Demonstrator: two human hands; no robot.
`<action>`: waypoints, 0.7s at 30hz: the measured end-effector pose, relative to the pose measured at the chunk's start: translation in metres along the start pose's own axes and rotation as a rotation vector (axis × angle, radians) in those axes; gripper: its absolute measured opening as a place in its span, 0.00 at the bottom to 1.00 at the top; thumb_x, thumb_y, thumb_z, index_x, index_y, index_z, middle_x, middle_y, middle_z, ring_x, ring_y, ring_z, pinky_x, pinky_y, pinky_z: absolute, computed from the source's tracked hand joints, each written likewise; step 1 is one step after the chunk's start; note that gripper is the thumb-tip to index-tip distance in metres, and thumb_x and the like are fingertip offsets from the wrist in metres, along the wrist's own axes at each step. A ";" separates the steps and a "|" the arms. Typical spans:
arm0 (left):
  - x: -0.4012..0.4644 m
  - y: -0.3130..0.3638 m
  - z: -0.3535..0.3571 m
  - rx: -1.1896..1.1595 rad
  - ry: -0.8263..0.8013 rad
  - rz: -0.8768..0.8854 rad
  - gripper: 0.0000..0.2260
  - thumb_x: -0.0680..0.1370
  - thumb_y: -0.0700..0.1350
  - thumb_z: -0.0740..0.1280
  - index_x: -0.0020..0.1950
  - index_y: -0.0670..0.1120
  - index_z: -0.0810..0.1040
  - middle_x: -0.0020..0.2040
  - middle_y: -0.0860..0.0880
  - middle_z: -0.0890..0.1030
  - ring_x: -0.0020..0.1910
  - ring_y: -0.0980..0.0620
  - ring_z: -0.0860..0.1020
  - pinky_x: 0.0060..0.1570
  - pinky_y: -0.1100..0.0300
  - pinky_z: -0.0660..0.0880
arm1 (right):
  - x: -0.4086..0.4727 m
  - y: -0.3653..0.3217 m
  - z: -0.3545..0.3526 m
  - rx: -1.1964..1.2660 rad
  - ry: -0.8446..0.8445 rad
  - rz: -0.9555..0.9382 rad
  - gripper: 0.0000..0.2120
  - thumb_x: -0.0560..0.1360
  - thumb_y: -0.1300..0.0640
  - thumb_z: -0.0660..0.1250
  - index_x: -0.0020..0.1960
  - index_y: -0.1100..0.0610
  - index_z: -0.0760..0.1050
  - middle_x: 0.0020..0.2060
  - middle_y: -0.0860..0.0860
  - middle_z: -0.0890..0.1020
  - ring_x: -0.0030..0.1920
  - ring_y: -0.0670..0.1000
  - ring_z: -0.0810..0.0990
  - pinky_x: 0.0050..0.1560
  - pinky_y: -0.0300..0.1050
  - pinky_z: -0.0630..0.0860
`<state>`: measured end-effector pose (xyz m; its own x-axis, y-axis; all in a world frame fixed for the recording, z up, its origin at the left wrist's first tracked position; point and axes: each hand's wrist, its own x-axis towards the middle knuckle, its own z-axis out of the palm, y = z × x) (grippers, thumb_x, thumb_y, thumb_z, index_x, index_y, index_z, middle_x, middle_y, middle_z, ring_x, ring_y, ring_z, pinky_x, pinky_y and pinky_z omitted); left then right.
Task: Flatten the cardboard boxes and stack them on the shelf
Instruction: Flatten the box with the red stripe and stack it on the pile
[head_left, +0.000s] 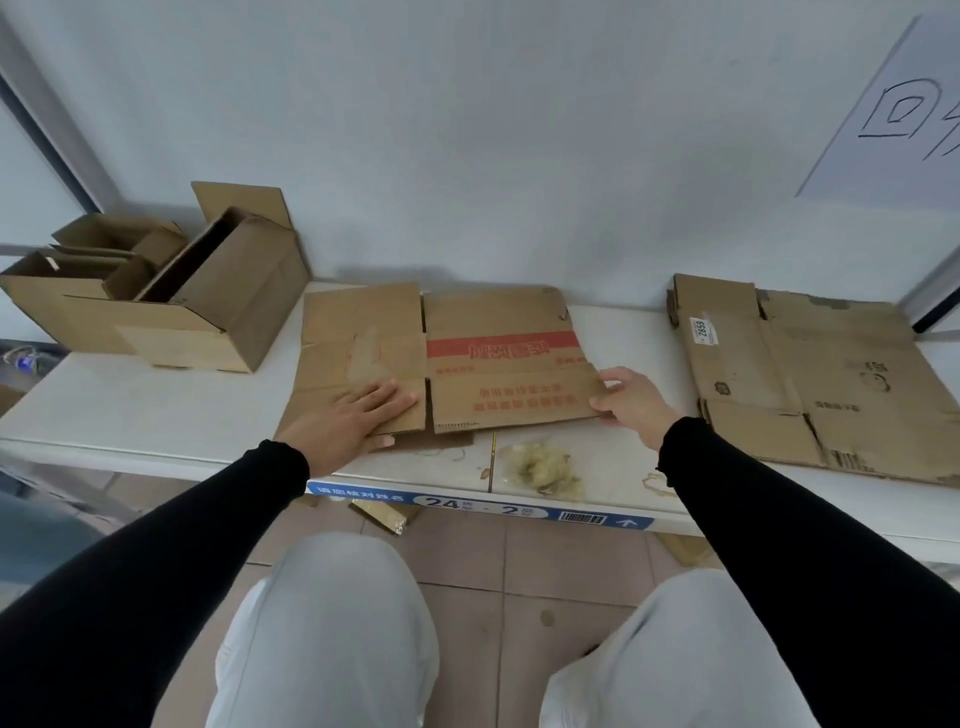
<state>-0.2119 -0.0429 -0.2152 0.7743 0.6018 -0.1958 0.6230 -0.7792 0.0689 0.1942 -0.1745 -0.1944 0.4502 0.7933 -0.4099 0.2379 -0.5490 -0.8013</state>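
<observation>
Here we press our left hand (358, 415), fingers straight, flat on the flattened box (441, 358) lying mid-shelf (156, 415), near the front edge. Our right hand (631, 402) pinches that box's right edge w/ curled fingers. Toward the left back corner stands an unflattened box (208, 312) w/ smaller boxes (104, 254) inside. At the right end lies another flat stack (810, 374). A yellowish stain (543, 467) marks the front edge.

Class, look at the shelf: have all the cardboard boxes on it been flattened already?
No: the open boxes at the shelf's left end stand unflattened.
</observation>
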 end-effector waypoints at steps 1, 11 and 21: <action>0.001 -0.001 0.003 -0.008 -0.016 0.004 0.31 0.80 0.69 0.45 0.79 0.65 0.36 0.82 0.55 0.42 0.81 0.53 0.41 0.79 0.54 0.44 | 0.003 0.001 0.002 -0.169 0.008 -0.029 0.24 0.78 0.63 0.71 0.73 0.57 0.71 0.55 0.54 0.78 0.54 0.55 0.80 0.60 0.51 0.77; 0.069 -0.001 0.005 -0.215 0.102 -0.189 0.33 0.79 0.71 0.37 0.82 0.60 0.45 0.83 0.53 0.43 0.81 0.56 0.40 0.79 0.53 0.41 | 0.022 -0.056 0.097 -0.873 -0.088 -0.592 0.29 0.85 0.41 0.49 0.83 0.47 0.49 0.82 0.48 0.49 0.82 0.52 0.47 0.81 0.57 0.50; 0.114 -0.002 0.025 -0.084 0.070 -0.217 0.37 0.77 0.72 0.41 0.82 0.57 0.41 0.83 0.49 0.41 0.81 0.53 0.39 0.79 0.51 0.38 | 0.072 -0.042 0.138 -1.095 -0.243 -0.641 0.37 0.82 0.32 0.43 0.83 0.51 0.37 0.82 0.47 0.38 0.80 0.47 0.34 0.80 0.58 0.37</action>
<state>-0.1279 0.0232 -0.2622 0.6255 0.7664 -0.1463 0.7802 -0.6150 0.1141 0.0981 -0.0576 -0.2504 -0.1458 0.9576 -0.2484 0.9814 0.1083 -0.1585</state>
